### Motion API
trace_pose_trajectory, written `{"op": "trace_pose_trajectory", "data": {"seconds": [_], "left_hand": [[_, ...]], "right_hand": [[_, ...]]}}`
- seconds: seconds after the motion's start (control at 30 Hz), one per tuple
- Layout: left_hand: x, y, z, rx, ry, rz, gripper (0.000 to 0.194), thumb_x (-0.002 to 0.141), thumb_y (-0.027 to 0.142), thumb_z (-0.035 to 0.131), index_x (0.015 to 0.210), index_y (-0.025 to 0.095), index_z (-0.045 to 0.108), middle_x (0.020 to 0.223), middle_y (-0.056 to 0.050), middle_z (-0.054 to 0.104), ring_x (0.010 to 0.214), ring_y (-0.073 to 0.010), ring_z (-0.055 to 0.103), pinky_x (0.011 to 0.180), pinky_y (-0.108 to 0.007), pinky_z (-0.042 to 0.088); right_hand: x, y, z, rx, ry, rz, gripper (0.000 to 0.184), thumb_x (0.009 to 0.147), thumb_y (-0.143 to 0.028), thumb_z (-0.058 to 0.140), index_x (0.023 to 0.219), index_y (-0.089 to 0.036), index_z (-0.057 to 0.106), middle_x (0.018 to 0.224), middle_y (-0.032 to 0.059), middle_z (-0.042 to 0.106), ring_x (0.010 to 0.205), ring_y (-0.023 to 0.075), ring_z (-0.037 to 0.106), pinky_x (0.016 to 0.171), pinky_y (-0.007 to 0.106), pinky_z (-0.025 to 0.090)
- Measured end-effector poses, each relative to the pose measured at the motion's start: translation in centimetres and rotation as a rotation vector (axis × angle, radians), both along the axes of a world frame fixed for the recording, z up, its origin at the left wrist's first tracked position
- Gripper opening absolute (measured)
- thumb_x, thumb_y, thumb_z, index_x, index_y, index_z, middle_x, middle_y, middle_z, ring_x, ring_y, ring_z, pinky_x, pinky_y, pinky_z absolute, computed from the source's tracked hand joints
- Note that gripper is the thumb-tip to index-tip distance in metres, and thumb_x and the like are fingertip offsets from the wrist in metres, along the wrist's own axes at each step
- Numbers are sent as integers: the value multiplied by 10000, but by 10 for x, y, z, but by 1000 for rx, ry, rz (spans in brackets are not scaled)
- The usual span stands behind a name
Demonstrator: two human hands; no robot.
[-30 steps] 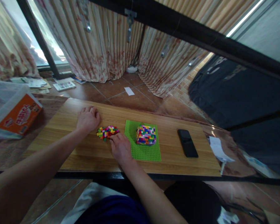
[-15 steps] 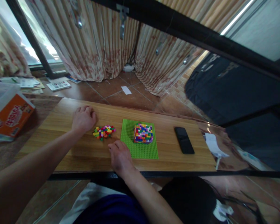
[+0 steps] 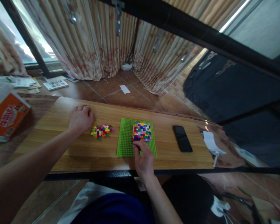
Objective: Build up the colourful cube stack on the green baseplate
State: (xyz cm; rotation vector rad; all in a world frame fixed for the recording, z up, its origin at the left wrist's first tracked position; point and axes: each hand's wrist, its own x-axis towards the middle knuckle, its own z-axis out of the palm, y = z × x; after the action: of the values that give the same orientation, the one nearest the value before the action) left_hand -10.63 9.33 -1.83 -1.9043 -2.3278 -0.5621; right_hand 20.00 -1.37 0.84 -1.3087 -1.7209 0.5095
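My left hand (image 3: 81, 118) rests on the wooden table, palm down with its fingers loosely bent, and holds nothing that I can see. Close to its right lies a loose pile of small coloured toy bricks (image 3: 102, 132). A green studded baseplate (image 3: 124, 146) carries a box-shaped block of many-coloured bricks (image 3: 142, 132). Thumb and fingertips of my right hand (image 3: 143, 157) are pinched together at the block's near left corner, over the baseplate. Whatever sits between those fingertips is too small to make out.
A black phone (image 3: 182, 138) lies on the table (image 3: 88, 158) right of the baseplate. White paper (image 3: 211, 142) is beyond the right end. At the far left stands a clear plastic tub with an orange label (image 3: 10, 115). A dark metal bar (image 3: 177, 23) crosses above.
My right hand has moved right, from between the pile and the baseplate to the brick block's near left corner, its fingers now pinched. My left hand has stayed beside the pile.
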Motion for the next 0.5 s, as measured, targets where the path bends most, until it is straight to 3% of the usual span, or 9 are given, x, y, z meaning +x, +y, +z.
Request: {"op": "trace_pose_trajectory", "data": {"seconds": [0.3,0.5], "left_hand": [[1,0,1,2,-13,-9,328,899,297,398,1076,94,585,1235,-174,591,1181,-296,475,1049,-458,346],[4,-2,4,20,-48,16,331,893,343,373,1093,191,589,1221,-137,599,1200,-309,494,1037,-474,363]], "right_hand": [[5,18,1,79,47,-77,143,910,-212,583,931,-217,724,937,55,657,898,172,634,812,324,531],[-1,22,-2,95,67,-103,143,884,-202,618,891,-243,755,960,50,608,915,176,594,816,346,518]]}}
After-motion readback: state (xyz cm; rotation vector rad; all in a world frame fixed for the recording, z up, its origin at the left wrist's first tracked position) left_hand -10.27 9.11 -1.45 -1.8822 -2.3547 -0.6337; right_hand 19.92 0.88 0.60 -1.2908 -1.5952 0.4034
